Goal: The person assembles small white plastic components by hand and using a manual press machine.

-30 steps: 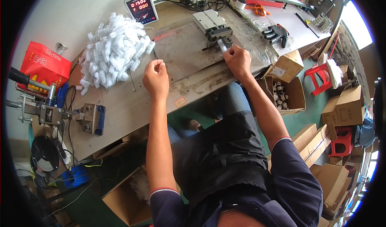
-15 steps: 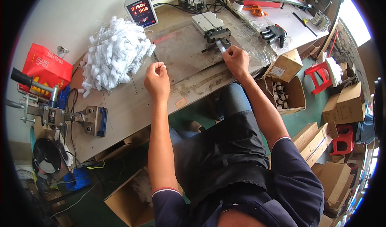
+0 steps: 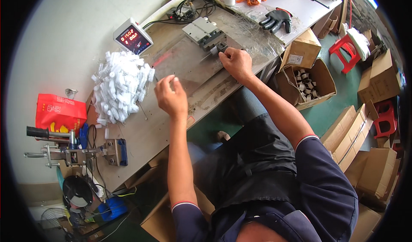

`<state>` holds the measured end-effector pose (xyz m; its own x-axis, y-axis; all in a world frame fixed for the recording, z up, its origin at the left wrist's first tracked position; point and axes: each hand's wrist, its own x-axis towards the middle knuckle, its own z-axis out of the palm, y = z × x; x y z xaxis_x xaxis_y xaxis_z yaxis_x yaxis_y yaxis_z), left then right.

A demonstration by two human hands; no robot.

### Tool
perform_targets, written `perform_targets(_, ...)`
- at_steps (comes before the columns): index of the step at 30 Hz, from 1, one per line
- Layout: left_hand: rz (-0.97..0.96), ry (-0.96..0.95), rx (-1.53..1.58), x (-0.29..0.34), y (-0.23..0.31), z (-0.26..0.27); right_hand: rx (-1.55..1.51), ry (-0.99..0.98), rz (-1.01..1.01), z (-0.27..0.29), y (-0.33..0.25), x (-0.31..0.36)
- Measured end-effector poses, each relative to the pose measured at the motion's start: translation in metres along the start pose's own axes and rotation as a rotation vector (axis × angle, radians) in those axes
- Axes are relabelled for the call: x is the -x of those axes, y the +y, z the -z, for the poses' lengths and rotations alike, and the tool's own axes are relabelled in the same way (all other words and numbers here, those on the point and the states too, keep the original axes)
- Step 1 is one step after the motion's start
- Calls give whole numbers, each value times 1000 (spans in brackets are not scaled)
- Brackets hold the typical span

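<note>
My right hand is closed at the front of a small metal clamping fixture on the workbench. Whatever its fingers grip is hidden behind them. Over the bench's near side, my left hand hovers with loosely bent fingers, the thumb a little apart, and no object visible in it. Left of that hand lies a large heap of small white bristle brushes with thin wire stems. Behind the heap stands a white counter box with a lit red display.
A lever hand press stands at the bench's left end near a red bag. A black-coated glove lies toward the far right. Right of the bench, an open carton holds curved pieces; a red stool stands beyond.
The view has shifted, so the bench sits further left and lower. My left hand has loosened from a pinch. The white piece seen at my right fingertips no longer shows.
</note>
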<state>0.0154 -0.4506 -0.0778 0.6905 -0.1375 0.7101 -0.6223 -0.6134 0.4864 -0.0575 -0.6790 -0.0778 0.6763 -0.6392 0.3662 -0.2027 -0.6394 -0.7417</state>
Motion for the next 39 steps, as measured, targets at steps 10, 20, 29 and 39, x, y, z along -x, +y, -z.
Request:
perform_targets(10,-153,-268,31,-14,49,-63,-72,12,-44,4,-8,1)
perform_targets(20,-208,-74,31,-4,48,-42,-407,8,-70,1,6,-1)
perform_targets(29,-550,8,21,3,51,-21,-968,-362,-175,20,0,0)
perform_targets(39,-561,-47,29,4,57,-23,-948,-502,-152,18,13,-5)
